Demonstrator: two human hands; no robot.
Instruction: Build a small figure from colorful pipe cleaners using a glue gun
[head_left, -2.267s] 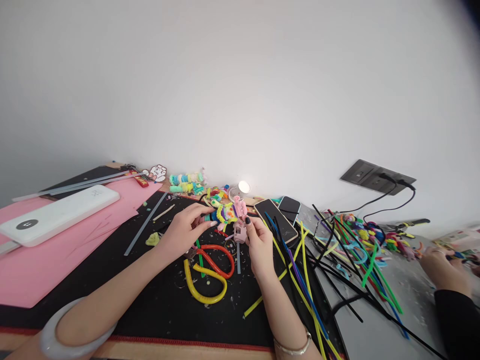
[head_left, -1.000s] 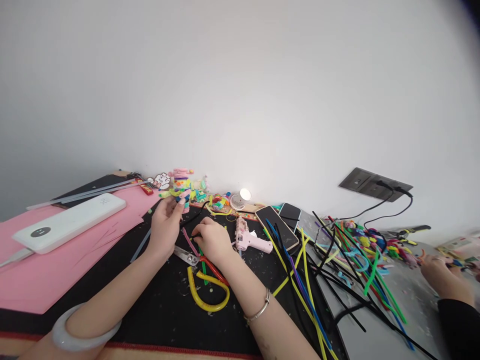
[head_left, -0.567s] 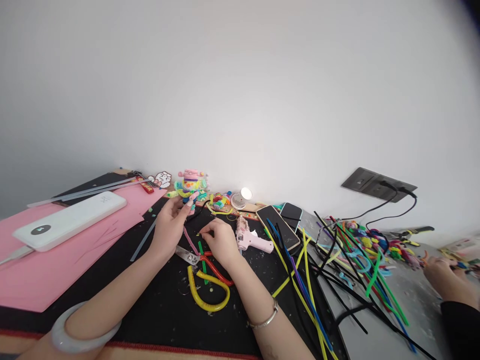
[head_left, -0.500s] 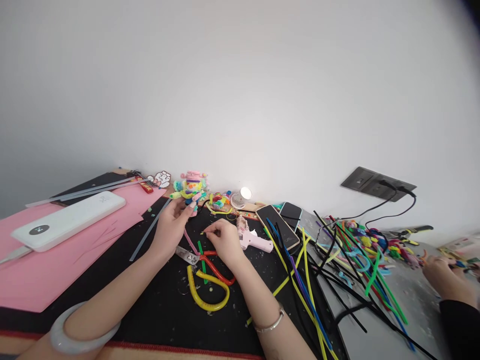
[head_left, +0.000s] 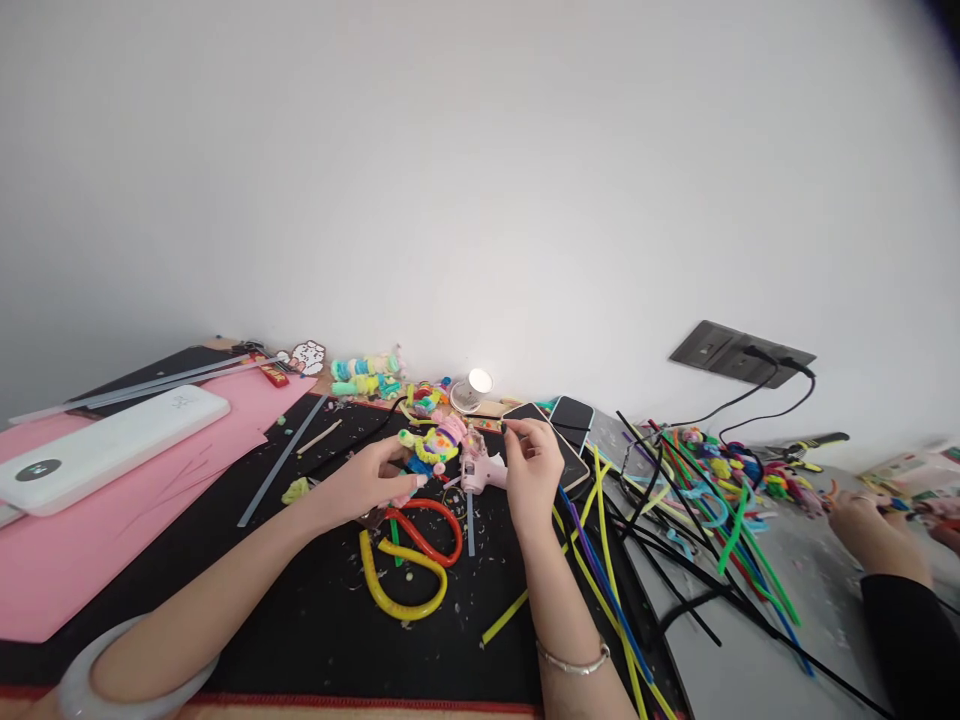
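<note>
My left hand (head_left: pixel 367 485) is closed on a small pipe-cleaner figure (head_left: pixel 439 440) in pink, yellow and blue, tilted to the right. The figure's head end comes close to a pale pink glue gun (head_left: pixel 486 472) lying on the black mat. To the right of the glue gun, my right hand (head_left: pixel 534 470) is raised in a pinch. A tiny dark bit shows at its fingertips, too small to name. Below my left hand lie pliers with one red handle (head_left: pixel 454 530) and one yellow handle (head_left: pixel 405 608); their jaws are hidden.
A white power bank (head_left: pixel 112 440) rests on pink sheets (head_left: pixel 67 590) at left. Along the wall stand more fuzzy pieces (head_left: pixel 365 375) and a lit lamp (head_left: pixel 472 388). Phones (head_left: pixel 574 425) and loose pipe cleaners (head_left: pixel 600 570) lie at right, where another person's hand (head_left: pixel 874 530) works.
My left hand has brought the figure rightward and down towards the glue gun. My right hand has moved right and up, away from the pliers. The whole view has shifted slightly.
</note>
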